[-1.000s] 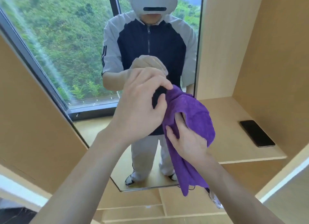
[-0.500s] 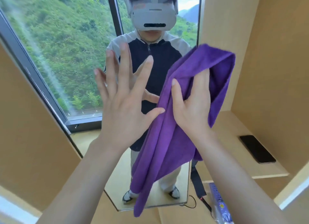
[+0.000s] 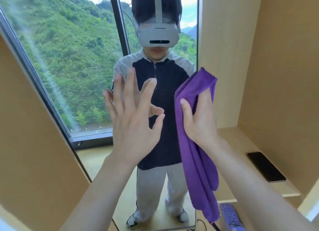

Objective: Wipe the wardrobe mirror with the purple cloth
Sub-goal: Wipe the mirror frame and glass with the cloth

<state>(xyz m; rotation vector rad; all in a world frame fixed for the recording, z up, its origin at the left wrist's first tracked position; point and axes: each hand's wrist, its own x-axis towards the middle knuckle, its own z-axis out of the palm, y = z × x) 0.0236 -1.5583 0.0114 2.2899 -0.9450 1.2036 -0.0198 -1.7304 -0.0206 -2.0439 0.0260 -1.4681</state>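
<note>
The wardrobe mirror [image 3: 72, 72] fills the middle and left of the head view, reflecting a green hillside, a window frame and a person in a headset. My right hand [image 3: 198, 120] grips the purple cloth [image 3: 195, 161] against the mirror's right edge; the cloth hangs down in long folds below the hand. My left hand [image 3: 133, 120] is raised in front of the glass with its fingers spread, holding nothing. Whether its fingertips touch the glass I cannot tell.
Light wooden wardrobe panels [image 3: 259, 58] frame the mirror on both sides. A black phone [image 3: 266, 167] lies on the wooden shelf [image 3: 241, 144] at the right. A blue patterned object [image 3: 230, 217] and a dark cable [image 3: 202, 224] lie at the mirror's lower right corner.
Both hands rose from chest height up to the mirror. My left hand let go of the cloth and spread open. The cloth, bunched a second ago, has unfolded and shifted to the mirror's right edge.
</note>
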